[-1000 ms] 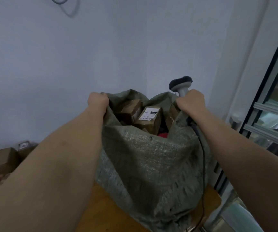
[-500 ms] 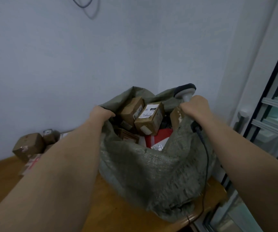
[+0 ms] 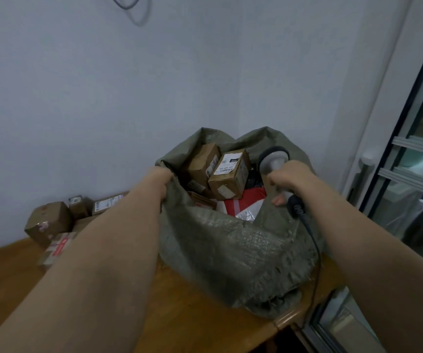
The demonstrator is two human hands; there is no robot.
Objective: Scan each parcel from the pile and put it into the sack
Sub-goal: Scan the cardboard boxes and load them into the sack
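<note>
A grey-green woven sack (image 3: 233,253) stands open on the wooden table (image 3: 192,317). Inside it lie several brown cardboard parcels (image 3: 227,174) and a red and silver mailer (image 3: 243,206). My left hand (image 3: 160,178) grips the sack's left rim. My right hand (image 3: 290,175) holds the grey barcode scanner (image 3: 271,159) by its handle at the sack's right rim, its black cable (image 3: 312,240) trailing down the sack's side. A pile of brown parcels (image 3: 50,222) sits at the table's far left against the wall, partly hidden by my left forearm.
The grey wall stands close behind the sack. A glass door with a dark frame (image 3: 408,174) and a round handle (image 3: 366,159) is at the right. The table's front right corner (image 3: 279,324) lies just under the sack.
The sack has come down and its mouth has spread wider, showing the red mailer. My right hand has let go of the rim and tilted the scanner head over the sack. View dropped, showing the pile.
</note>
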